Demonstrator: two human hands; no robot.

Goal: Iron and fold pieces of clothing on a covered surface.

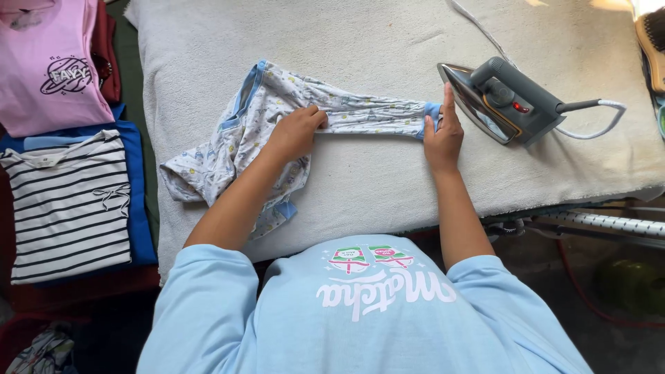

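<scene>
**A:** What surface is this, and what surrounds it?

**B:** A padded ironing board [388,187] with a pale, towel-like cover fills the middle of the head view. A grey iron [509,102] lies on its side at the right of the board, its white cord [603,118] looping away. To the left of the board lies a stack of folded tops: a pink printed T-shirt [52,66] at the far end, a white-and-black striped top [69,204] nearer, resting on a blue garment [138,194]. Below the board on the right, a metal frame bar [609,224] and a dim floor show. The person wears a light blue shirt [360,318].

**B, prompted by A:** Where is the garment, against the fingers?

**B:** A small child's pyjama top [235,138], pale with tiny prints and blue trim, lies bunched at the left of the board, one sleeve [374,114] stretched rightwards. The left hand [296,131] presses down on the sleeve near the shoulder, fingers curled and closed on the fabric. The right hand [443,135] holds the blue cuff [431,111] at the sleeve's end, fingers pinching it, the forefinger pointing up, just beside the iron's soleplate.
</scene>
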